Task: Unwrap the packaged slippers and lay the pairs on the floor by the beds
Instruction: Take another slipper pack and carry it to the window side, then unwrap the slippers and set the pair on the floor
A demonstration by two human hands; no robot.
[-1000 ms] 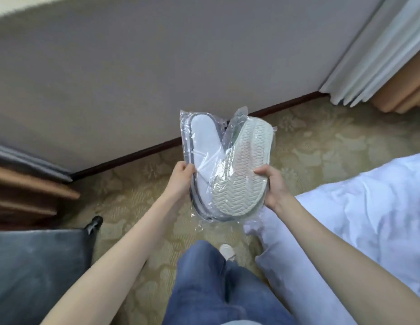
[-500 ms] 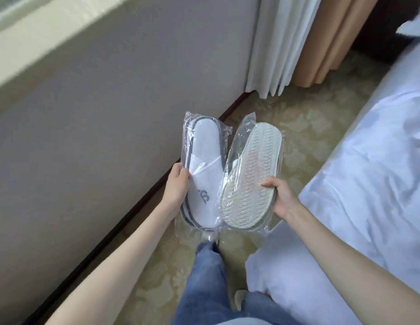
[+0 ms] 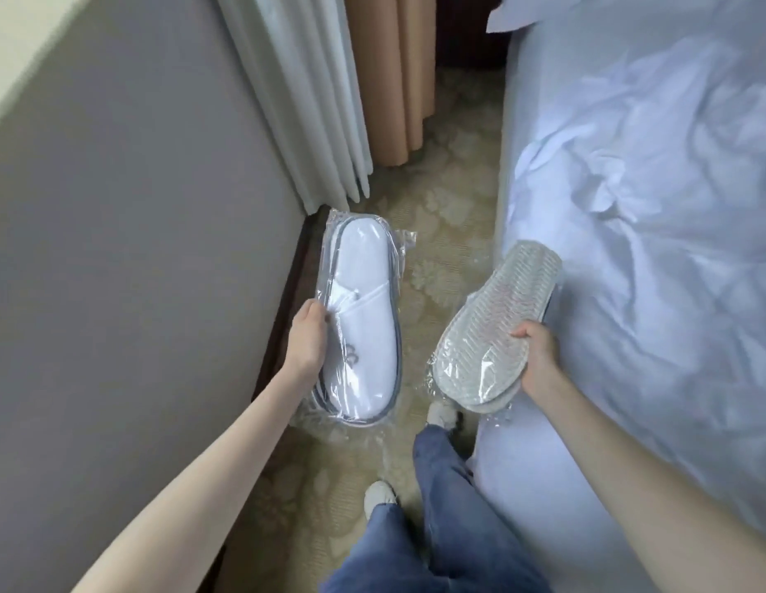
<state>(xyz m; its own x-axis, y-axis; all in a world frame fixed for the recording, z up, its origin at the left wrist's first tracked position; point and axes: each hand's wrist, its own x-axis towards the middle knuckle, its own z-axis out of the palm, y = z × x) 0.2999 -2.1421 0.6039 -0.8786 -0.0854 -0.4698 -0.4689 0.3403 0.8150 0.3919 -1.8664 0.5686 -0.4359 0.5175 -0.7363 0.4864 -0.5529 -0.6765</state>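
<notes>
I hold two packs of white slippers, each sealed in clear plastic, above the carpet. My left hand (image 3: 307, 338) grips the left edge of the left slipper pack (image 3: 364, 310), whose white top with a grey rim and a small logo faces me. My right hand (image 3: 537, 355) grips the right slipper pack (image 3: 488, 327) near its heel end, its ribbed grey sole turned up and its toe end over the bed's edge. A gap of carpet shows between the two packs.
A bed with a rumpled white duvet (image 3: 651, 250) fills the right side. A grey wall (image 3: 137, 250) with a dark skirting board runs on the left. White and tan curtains (image 3: 351, 100) hang ahead. Patterned carpet (image 3: 454, 199) forms a narrow aisle where my jeans and white shoes (image 3: 379, 496) stand.
The two packs, held together and overlapping before, have been drawn apart, left pack to the left, right pack toward the bed. My view has swung along the aisle toward the curtains.
</notes>
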